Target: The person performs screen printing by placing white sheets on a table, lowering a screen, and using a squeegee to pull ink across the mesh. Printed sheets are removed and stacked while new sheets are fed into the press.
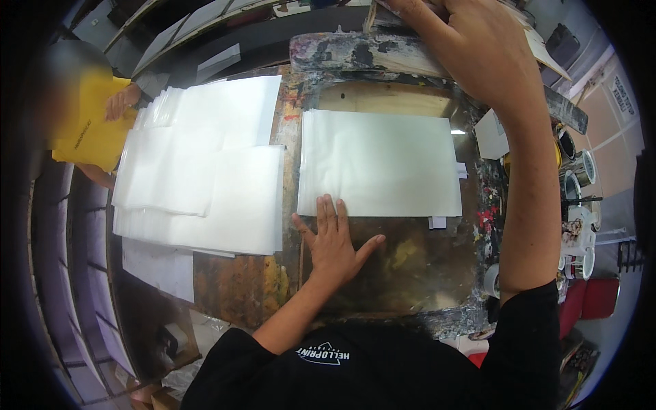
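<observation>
A stack of pale, blank sheets (383, 164) lies on the stained work board. My left hand (333, 239) rests flat at its lower left edge, fingertips on the paper and thumb spread out to the right. Past the far side of the stack, my right hand (471, 48) reaches up over a paint-spattered wooden beam (369, 53). Its fingers run out at the top edge of the picture, close to a raised wooden frame (540, 44), so their grip is hidden. Small white tabs (437, 223) poke out from under the sheets.
Several overlapping piles of white sheets (198, 178) cover the table's left side. Open paint cans (581, 167) crowd along the right edge. A person in a yellow shirt (89, 123) stands at the far left, near shelves (89, 266). A red seat (601, 298) is at the lower right.
</observation>
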The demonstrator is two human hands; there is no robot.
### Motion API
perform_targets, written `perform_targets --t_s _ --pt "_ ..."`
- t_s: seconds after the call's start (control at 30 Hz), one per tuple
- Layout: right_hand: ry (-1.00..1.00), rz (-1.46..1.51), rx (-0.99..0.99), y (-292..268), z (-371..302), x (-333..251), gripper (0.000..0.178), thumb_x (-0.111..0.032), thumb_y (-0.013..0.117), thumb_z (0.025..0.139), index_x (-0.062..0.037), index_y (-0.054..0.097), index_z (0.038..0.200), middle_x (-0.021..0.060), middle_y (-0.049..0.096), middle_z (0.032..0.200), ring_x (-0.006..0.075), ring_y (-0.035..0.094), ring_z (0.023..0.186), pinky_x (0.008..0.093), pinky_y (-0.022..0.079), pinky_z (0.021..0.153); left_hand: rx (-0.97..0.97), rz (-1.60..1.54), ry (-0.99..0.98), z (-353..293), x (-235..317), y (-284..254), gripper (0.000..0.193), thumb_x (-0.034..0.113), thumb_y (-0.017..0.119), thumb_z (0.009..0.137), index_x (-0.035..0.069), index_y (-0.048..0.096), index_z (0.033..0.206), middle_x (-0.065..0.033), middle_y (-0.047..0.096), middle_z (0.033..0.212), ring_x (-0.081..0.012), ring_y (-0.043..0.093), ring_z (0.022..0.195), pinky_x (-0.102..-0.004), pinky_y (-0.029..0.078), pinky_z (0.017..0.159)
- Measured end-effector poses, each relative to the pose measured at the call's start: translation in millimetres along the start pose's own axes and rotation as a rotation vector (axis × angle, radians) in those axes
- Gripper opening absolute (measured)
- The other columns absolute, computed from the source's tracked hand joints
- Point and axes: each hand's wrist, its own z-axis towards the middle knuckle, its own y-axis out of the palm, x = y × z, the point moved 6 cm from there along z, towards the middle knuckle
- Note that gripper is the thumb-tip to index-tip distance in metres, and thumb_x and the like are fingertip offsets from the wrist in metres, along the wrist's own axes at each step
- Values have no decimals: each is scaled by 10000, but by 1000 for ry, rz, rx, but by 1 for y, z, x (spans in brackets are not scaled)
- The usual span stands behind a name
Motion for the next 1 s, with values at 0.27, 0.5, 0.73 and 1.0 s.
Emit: perform_targets --t_s 0.27,0.5,0.73,1.0 --pt "-282 4 133 19 -5 28 773 -738 502 958 -25 667 707 127 615 646 314 622 628 429 464 641 198 -84 99 33 17 -67 990 710 502 976 -164 470 1438 -332 486 1510 -407 375 1503 -664 19 1247" --pt "-325 -26 175 22 -18 22 768 -723 481 966 -14 706 773 167 633 672 364 633 638 459 506 682 182 77 81 19 9 -42 974 695 517 976 -173 491 1418 -335 516 1481 -441 378 1491 -625 61 1264" --pt "-294 -42 131 21 -11 23 769 -722 470 970 -16 712 782 173 648 696 370 639 657 461 505 689 296 8 174 47 32 -85 871 614 584 982 -174 552 1352 -322 579 1410 -426 459 1427 -600 146 1259" --pt "-306 -4 91 24 -16 25 791 -726 497 960 -3 684 701 171 639 652 350 633 625 471 490 642 484 55 38 43 -86 -116 660 450 698 977 -31 592 1417 -236 603 1445 -359 509 1420 -598 107 1269"
